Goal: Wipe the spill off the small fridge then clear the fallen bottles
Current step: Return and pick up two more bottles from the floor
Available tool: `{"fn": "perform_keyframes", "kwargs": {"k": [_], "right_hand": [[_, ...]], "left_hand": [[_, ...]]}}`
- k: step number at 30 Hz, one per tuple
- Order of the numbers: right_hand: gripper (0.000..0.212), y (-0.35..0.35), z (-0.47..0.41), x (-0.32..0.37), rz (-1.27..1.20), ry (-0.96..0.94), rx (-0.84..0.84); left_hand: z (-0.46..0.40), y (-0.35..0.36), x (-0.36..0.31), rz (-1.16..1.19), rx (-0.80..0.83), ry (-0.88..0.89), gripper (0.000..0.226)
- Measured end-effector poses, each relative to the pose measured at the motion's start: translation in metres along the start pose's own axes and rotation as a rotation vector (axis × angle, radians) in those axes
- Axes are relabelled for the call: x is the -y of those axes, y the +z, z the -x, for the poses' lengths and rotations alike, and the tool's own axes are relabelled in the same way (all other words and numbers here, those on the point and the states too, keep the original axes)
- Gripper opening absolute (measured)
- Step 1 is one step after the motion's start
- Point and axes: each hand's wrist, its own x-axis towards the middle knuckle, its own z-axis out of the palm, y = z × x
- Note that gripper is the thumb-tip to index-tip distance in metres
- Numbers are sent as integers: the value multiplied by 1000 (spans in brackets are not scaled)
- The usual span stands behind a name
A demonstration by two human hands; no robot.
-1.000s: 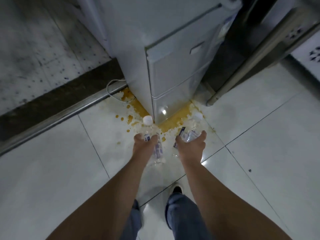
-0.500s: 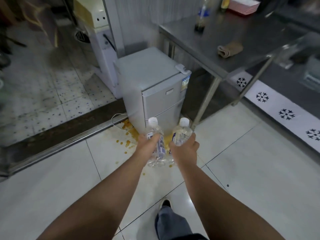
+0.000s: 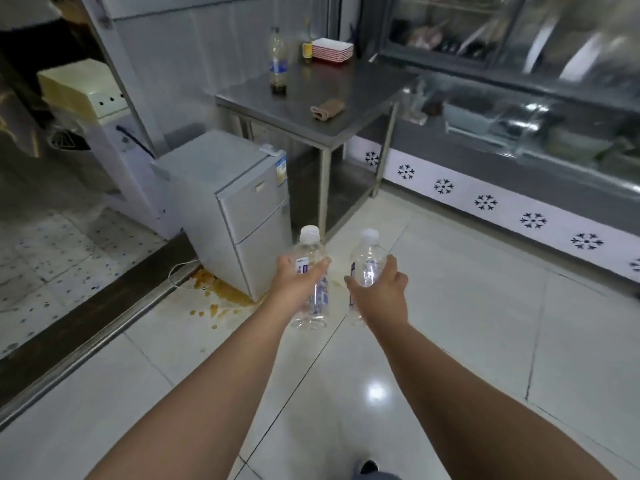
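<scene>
Left hand (image 3: 294,287) grip wraps left bottle (image 3: 309,271) mid-body; right hand (image 3: 379,289) grip wraps right bottle (image 3: 367,263). Thin clear plastic, apparently empty: light, crushable, slick. Best held mid-body.

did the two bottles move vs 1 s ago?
Yes. Both bottles, left bottle and right bottle, have come up off the floor beside the orange spill at the small fridge; each hand now holds one upright, clear of the tiles.

White tile floor (image 3: 450,341) carries the small fridge (image 3: 239,209) at centre left, with an orange spill (image 3: 221,296) pooled at its base. Upper centre, the steel tabletop (image 3: 363,95) holds a bottle (image 3: 278,60), what looks like a folded cloth (image 3: 327,109) and stacked trays (image 3: 332,49).
</scene>
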Motion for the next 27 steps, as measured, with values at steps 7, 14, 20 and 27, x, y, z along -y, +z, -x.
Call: {"fn": "perform_keyframes", "kwargs": {"k": [7,14,20,27], "right_hand": [[82,-114,16,-52,-103,80,-231],[80,-256,55,-168,-208,221,-513],[78,-396,111,-304,-234,354,-703],[77,-513,156,-432,-255,476,-835]], "left_hand": [[50,87,-34,-31,136,173,60],[140,261,-61,-146,406,308,65],[264,436,-55,-223,649,355,66],[379,591,-50,-289,842,389,84]]}}
